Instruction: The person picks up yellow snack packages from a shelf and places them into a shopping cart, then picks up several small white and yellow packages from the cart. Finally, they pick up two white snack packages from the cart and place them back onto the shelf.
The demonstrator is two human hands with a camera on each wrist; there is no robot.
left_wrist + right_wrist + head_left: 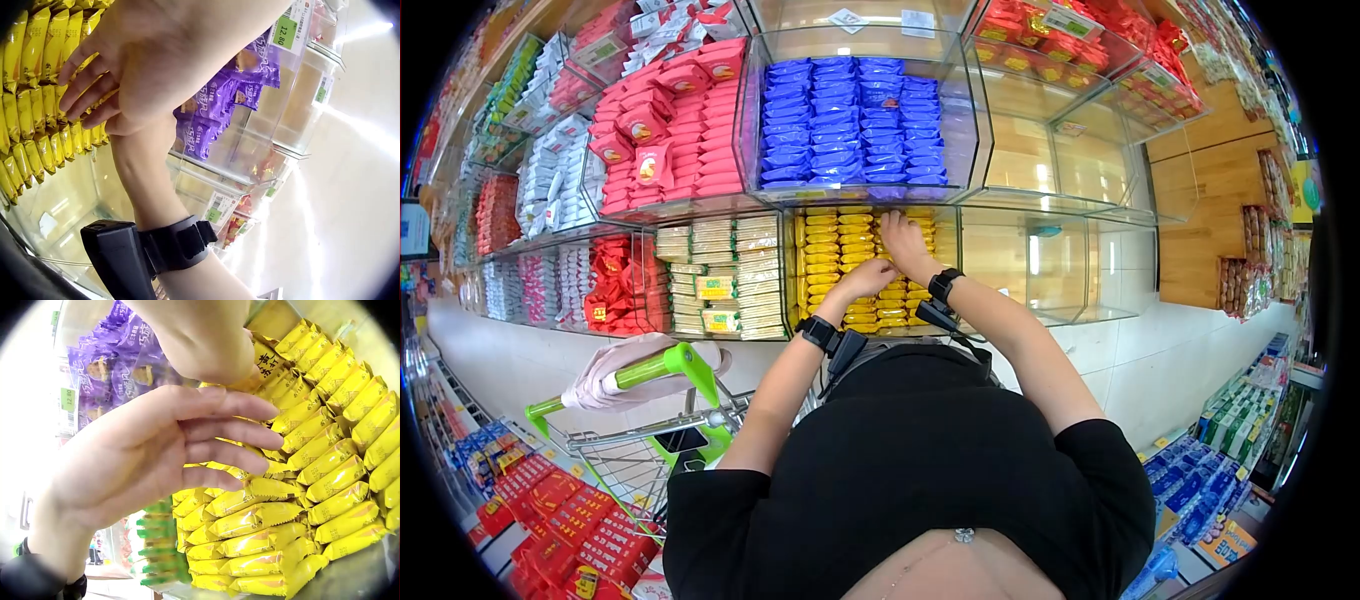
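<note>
Both hands are over a clear bin of small yellow snack packets [820, 250], stacked in rows. My left hand [868, 278] reaches in from the near side with curled fingers. In the right wrist view, that left hand [200, 356] is at the top, gripping a yellow packet [269, 359] whose printed face shows beside it. My right hand [905, 245] is a little farther in, its wrist close to the left fingertips. Its fingers [234, 431] are loosely extended over the packets, palm in view and nothing in it. The left wrist view shows the left hand [169, 69] overlapping the right.
Behind the yellow packets is a bin of purple-blue packets [850, 120]. Cream-coloured packs [715, 280] fill the bin to the left, with pink packets [670, 130] beyond. Clear bin walls [785, 275] divide the goods. A shopping cart with a green handle [650, 372] stands at my left.
</note>
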